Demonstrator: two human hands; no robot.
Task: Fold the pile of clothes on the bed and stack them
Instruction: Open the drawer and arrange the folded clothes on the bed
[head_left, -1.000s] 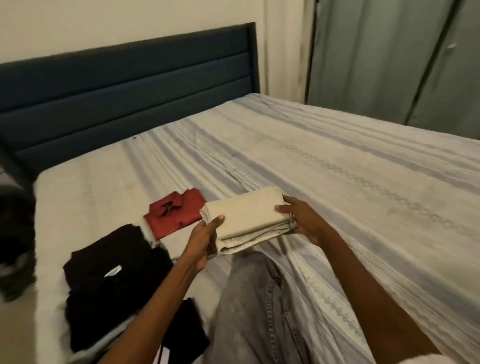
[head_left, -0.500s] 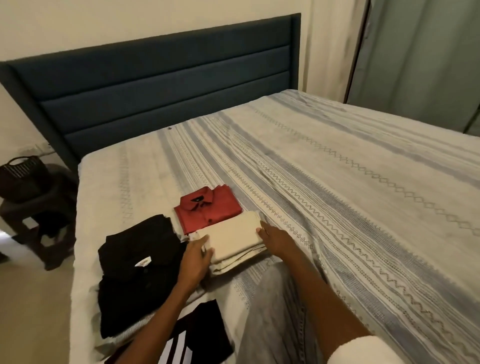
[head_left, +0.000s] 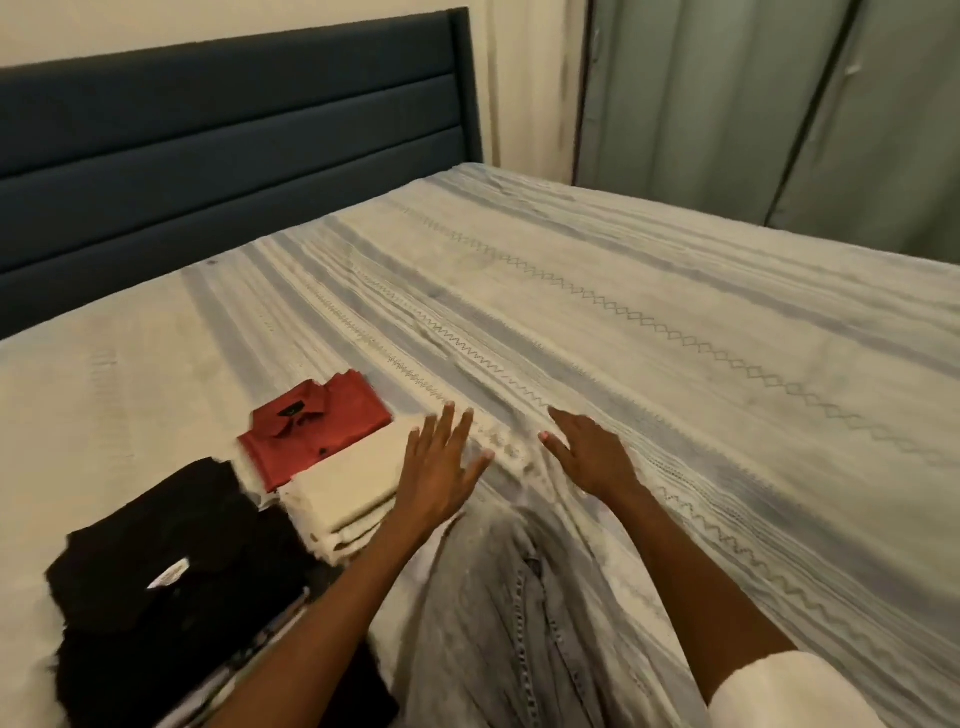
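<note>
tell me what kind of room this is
Most likely a bedroom: a bed with a striped bedspread, a padded dark blue headboard against the wall, and grey-green curtains beyond the bed.

You are in a home bedroom: a bed (head_left: 623, 322) with a striped cover, a padded dark blue headboard (head_left: 234, 135) and grey-green curtains (head_left: 753, 104) behind
</note>
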